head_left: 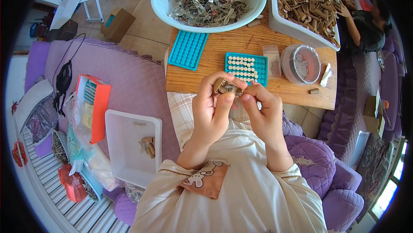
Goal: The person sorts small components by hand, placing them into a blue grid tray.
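Note:
In front of my body, above the table's near edge, my left hand (209, 114) is closed around a small brown half-casing (219, 82). Its open side faces up and shows dark, shiny metal parts inside. My right hand (265, 109) pinches at the casing's right end, thumb and forefinger together; whether a tiny part sits between those fingertips is hidden. Just beyond my hands lies a teal tray (262, 66) with rows of small cream round pieces (241, 62). Another teal tray (188, 50), with rows of round hollows, lies farther left.
A pale basin (157, 7) of tangled wired parts and a white bin (272, 15) of brown casings fill the wooden table's (193, 82) far side. At right stand a lined tub (284, 63) and a loose casing (314, 91). A white tray (124, 147) rests left on the purple sofa.

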### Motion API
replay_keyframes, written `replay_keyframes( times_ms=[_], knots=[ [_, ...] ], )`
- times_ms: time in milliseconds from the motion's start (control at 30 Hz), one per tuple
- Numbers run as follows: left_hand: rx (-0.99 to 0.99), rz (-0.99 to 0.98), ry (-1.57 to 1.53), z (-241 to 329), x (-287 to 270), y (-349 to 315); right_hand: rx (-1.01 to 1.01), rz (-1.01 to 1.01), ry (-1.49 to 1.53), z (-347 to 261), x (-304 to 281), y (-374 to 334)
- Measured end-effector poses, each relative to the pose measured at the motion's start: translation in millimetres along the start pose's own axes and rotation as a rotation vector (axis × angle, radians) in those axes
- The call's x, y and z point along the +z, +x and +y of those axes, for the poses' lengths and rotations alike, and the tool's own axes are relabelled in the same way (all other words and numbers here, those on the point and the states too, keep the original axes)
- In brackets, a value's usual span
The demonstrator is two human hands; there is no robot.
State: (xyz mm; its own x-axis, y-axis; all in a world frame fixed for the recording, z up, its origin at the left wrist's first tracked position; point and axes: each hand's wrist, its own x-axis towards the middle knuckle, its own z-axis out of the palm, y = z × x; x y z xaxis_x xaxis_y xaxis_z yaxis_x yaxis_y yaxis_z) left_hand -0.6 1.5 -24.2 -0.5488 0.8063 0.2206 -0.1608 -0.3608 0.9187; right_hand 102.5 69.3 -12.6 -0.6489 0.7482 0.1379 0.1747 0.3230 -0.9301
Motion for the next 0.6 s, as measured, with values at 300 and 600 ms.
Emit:
replay_keyframes(
  times_ms=[300, 600],
  knots=[
    [-0.289, 0.119, -0.568, -7, 2, 2, 0.254, -0.052, 0.329, 10, 3, -2],
    [-0.311, 0.091, -0.562, -25, 6, -3, -0.031, 0.072, 0.127, 29, -7, 8]
  ],
)
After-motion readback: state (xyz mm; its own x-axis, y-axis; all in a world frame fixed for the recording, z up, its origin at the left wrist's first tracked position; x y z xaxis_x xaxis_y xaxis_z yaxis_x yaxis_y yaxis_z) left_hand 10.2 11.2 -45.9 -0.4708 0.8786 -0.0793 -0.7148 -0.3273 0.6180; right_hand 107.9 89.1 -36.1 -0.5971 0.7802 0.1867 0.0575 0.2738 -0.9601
